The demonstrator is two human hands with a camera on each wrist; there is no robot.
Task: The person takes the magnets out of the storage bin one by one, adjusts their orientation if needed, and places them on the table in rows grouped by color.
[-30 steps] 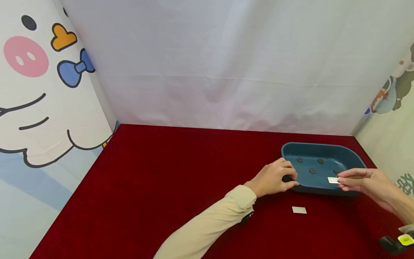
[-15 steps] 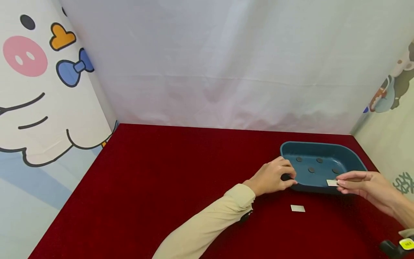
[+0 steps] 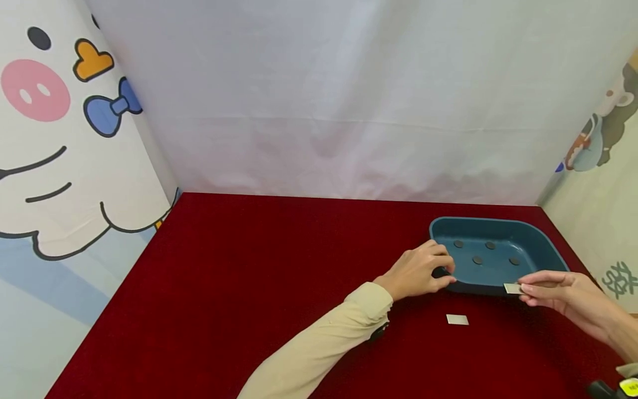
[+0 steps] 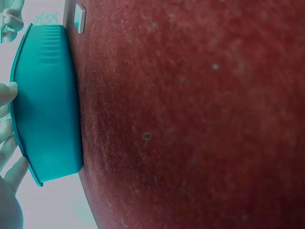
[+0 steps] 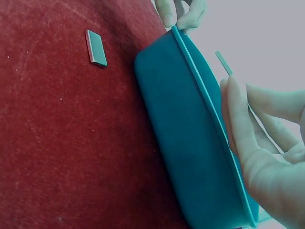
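Observation:
My left hand [image 3: 421,269] holds the near left rim of a blue plastic basin [image 3: 490,224]; in the left wrist view its fingers curl over the rim of the basin [image 4: 45,105]. My right hand [image 3: 573,296] pinches a thin white rectangular tile [image 3: 512,288] between thumb and fingers, at the basin's near right edge. In the right wrist view the held tile [image 5: 223,62] appears edge-on beside the rim. Another white tile [image 3: 457,319] lies flat on the red cloth in front of the basin. Several round dark discs [image 3: 477,260] lie spread on the basin floor.
A red cloth [image 3: 279,266] covers the table. Behind it hangs a white curtain [image 3: 319,111]. A printed cartoon panel [image 3: 75,166] stands at the left, and another patterned wall [image 3: 598,221] rises close to the basin on the right.
My right hand has moved slightly nearer to me with its tile, from over the basin's inside to its near rim. The left hand keeps its hold, and the loose tile stays put.

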